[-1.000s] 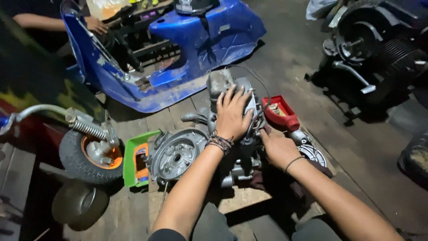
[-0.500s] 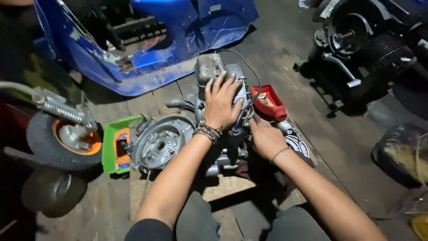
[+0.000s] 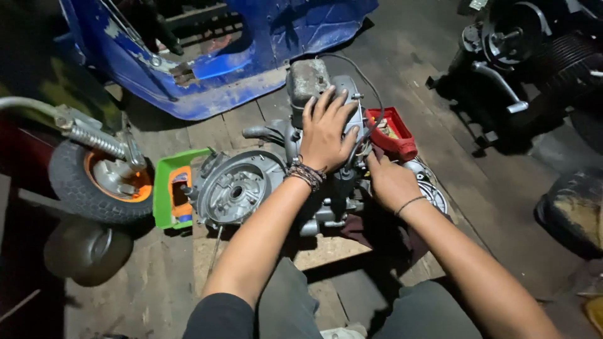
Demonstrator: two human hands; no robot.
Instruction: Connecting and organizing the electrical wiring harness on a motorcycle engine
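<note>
Head view, looking down over my own forearms: my left hand [image 3: 326,135] lies flat on top of the grey scooter engine [image 3: 295,176], fingers spread apart and pressing down on the casing, nothing gripped. A beaded bracelet [image 3: 306,175] sits at that wrist. My right hand [image 3: 391,182] is tucked against the engine's right side, touching it; the fingers are curled in toward the metal and mostly hidden, so I cannot tell whether they pinch anything. A thin band [image 3: 409,203] circles that wrist.

The engine rests on a wooden board [image 3: 326,251] on the plank floor [image 3: 157,295], about the middle of the planks, with its round open cover facing left. A black cable [image 3: 370,94] loops over its top. Just beside it on the right is a red tray [image 3: 392,133]; touching its left end is a green plastic box [image 3: 171,188] with orange inside. Farther left stands a small wheel with an orange hub [image 3: 103,182] under a sprung fork. At the far edge lies a blue scooter body shell [image 3: 239,50], and at the far right corner a dark second engine [image 3: 521,56].
</note>
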